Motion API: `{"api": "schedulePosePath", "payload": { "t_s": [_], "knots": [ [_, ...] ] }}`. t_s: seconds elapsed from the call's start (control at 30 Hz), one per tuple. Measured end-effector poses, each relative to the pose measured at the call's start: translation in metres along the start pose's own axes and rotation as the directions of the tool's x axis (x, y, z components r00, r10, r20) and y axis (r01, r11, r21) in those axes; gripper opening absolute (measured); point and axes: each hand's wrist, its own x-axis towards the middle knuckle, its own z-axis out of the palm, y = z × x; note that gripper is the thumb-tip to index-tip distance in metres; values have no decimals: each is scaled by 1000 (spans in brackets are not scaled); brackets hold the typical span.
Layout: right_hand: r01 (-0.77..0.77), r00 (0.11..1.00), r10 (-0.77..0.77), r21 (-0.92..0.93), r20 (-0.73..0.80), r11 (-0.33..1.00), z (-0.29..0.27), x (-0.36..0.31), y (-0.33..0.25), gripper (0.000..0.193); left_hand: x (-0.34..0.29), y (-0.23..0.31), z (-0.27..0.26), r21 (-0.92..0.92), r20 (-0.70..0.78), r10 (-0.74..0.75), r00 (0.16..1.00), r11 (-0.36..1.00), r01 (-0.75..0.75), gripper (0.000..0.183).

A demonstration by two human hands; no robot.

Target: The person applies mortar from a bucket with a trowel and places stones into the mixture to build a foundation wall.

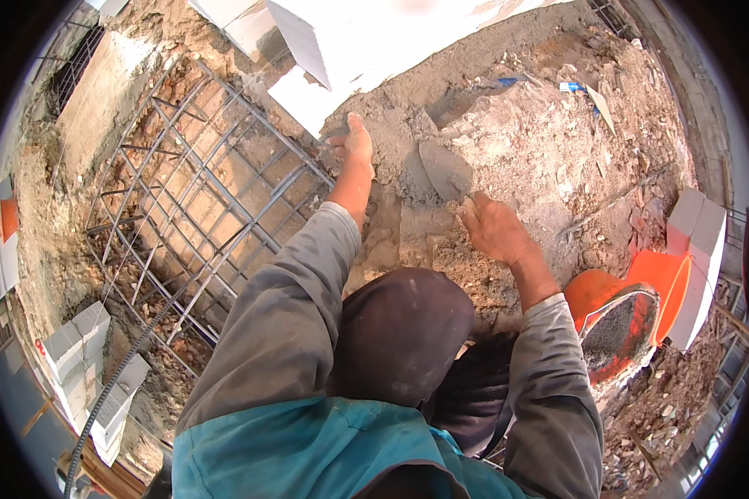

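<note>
My right hand is closed round the handle of a trowel, which its fingers hide. The trowel's grey, mortar-smeared blade points up and left, lying against wet grey mortar on the rough ledge ahead of me. My left hand is at the mortar's left side with its fingers apart, holding nothing that I can see. Just above it is the lower corner of a white block. Whether its fingertips touch the mortar I cannot tell.
A steel rebar cage lies over a pit at left. An orange bucket of mortar is by my right forearm, with another orange bucket and white blocks behind. More pale blocks stand lower left. Rubble covers the right.
</note>
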Motion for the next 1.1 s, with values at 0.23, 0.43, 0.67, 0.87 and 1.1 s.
{"api": "schedulePosePath", "payload": {
  "t_s": [0.23, 0.43, 0.67, 0.87, 1.1],
  "knots": [
    [57, 996, -53, -55, 78, 997, 21, -4, 0, 40, 14, -58, -26, -352, 323, 40, 946, 932, 81, 105],
    [-127, 969, 181, 294, -166, 947, -22, -101, -35, 31, 3, -42, -22, -121, 254, -13, 967, 992, 45, 112],
    [-258, 742, 390, 304, -545, 917, -81, -303, -23, 38, -17, -13, -66, -117, 307, 144, 941, 987, -113, 53],
    [-637, 663, 542, -9, -516, 771, -70, -378, 56, 18, -126, 21, -22, 87, 434, 423, 796, 859, -504, 49],
    [-225, 198, 476, 433, -857, 873, -30, -379, 103, 24, -250, 52, 4, 2, 498, 744, 446, 513, -858, 55]
  ]
}}
